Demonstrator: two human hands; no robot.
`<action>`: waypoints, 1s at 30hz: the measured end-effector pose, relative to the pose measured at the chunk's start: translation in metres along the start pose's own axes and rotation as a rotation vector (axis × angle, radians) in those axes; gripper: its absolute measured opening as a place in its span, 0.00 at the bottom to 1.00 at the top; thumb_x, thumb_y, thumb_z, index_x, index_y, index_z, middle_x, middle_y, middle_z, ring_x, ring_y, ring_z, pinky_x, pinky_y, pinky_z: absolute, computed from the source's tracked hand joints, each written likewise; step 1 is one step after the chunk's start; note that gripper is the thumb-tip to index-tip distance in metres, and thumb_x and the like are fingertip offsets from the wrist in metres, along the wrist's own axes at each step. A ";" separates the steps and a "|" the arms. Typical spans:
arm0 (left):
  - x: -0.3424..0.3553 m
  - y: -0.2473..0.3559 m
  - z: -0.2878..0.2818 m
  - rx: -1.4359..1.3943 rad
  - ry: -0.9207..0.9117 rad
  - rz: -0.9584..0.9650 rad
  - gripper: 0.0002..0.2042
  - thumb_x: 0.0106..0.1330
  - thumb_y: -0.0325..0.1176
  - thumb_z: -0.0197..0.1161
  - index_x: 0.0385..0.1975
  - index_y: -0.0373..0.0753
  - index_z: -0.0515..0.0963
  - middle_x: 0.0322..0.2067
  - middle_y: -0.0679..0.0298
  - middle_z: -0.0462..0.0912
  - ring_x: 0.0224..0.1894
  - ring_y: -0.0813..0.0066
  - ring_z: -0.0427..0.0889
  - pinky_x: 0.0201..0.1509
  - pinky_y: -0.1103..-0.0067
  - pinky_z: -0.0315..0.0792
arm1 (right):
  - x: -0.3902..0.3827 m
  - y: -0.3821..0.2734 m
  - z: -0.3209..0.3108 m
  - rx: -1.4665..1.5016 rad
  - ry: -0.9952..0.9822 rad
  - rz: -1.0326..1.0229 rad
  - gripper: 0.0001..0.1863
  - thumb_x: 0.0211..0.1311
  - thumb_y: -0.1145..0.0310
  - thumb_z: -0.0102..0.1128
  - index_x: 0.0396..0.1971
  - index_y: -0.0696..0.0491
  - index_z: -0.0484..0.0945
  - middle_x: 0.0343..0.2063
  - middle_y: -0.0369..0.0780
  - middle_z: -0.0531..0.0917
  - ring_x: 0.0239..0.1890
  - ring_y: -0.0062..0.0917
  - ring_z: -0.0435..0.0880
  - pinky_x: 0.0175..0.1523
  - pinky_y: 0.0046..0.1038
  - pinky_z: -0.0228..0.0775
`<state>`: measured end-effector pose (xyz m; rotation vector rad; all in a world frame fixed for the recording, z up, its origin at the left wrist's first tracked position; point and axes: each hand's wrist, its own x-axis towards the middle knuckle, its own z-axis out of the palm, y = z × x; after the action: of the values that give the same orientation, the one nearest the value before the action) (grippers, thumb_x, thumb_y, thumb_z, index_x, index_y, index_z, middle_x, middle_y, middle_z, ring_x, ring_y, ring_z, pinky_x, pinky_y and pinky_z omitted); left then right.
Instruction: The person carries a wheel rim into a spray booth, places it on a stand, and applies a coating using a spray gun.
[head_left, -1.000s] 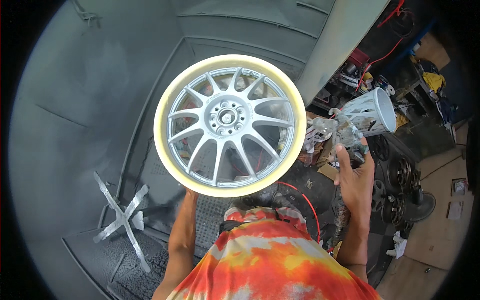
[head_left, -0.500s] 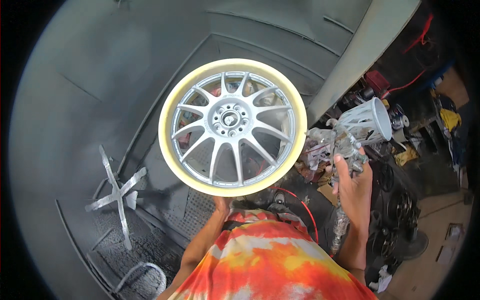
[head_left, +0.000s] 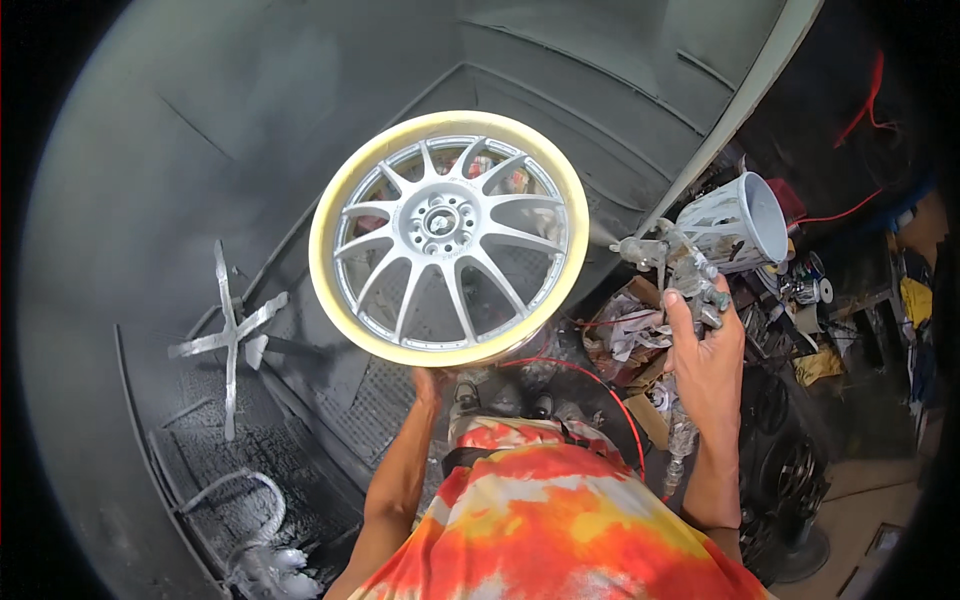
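A silver multi-spoke car wheel rim [head_left: 440,222] with a yellow-coated outer lip is held up in front of me, its face tilted toward me. My left hand [head_left: 428,383] is at its lower edge and appears to grip it from beneath, the fingers hidden behind the lip. To the right, my right hand [head_left: 706,350] is wrapped round a paint-spattered spray gun [head_left: 685,275]. The gun's nozzle points left at the rim's right edge, a short gap away. Faint pale mist shows at the nozzle.
A silver-coated cross-shaped stand [head_left: 232,330] is at the left by the grey booth wall [head_left: 250,120]. A red hose [head_left: 600,378] curves across the floor. Right of the gun are a paint-streaked white bucket [head_left: 715,225], cans and crumpled paper [head_left: 636,332].
The wheel rim now sits slightly further left and higher in view. My right hand has raised the spray gun a little, and the gap from nozzle to rim is wider.
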<state>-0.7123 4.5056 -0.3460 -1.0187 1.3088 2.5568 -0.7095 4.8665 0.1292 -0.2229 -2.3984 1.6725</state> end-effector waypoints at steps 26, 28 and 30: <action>-0.015 -0.004 -0.021 -0.003 0.208 0.141 0.24 0.83 0.52 0.55 0.56 0.33 0.78 0.40 0.58 0.86 0.34 0.68 0.87 0.40 0.70 0.89 | -0.019 -0.004 0.022 -0.133 -0.705 -0.002 0.14 0.75 0.67 0.66 0.52 0.58 0.80 0.28 0.35 0.86 0.23 0.15 0.79 0.28 0.27 0.72; -0.017 0.004 -0.018 -0.004 0.221 0.136 0.23 0.84 0.50 0.55 0.56 0.33 0.77 0.40 0.57 0.86 0.34 0.67 0.86 0.42 0.69 0.90 | -0.020 -0.005 0.030 -0.118 -0.685 -0.040 0.14 0.75 0.67 0.65 0.52 0.58 0.80 0.29 0.35 0.86 0.25 0.14 0.80 0.29 0.27 0.73; -0.018 0.007 -0.019 -0.011 0.240 0.125 0.23 0.83 0.50 0.55 0.56 0.32 0.77 0.41 0.56 0.86 0.35 0.66 0.88 0.44 0.67 0.91 | -0.020 -0.009 0.037 -0.106 -0.667 -0.082 0.14 0.75 0.68 0.65 0.53 0.59 0.80 0.29 0.34 0.86 0.27 0.14 0.81 0.30 0.28 0.73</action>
<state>-0.6911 4.4901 -0.3383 -1.3218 1.4591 2.5976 -0.6996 4.8251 0.1233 0.4923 -2.8991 1.7852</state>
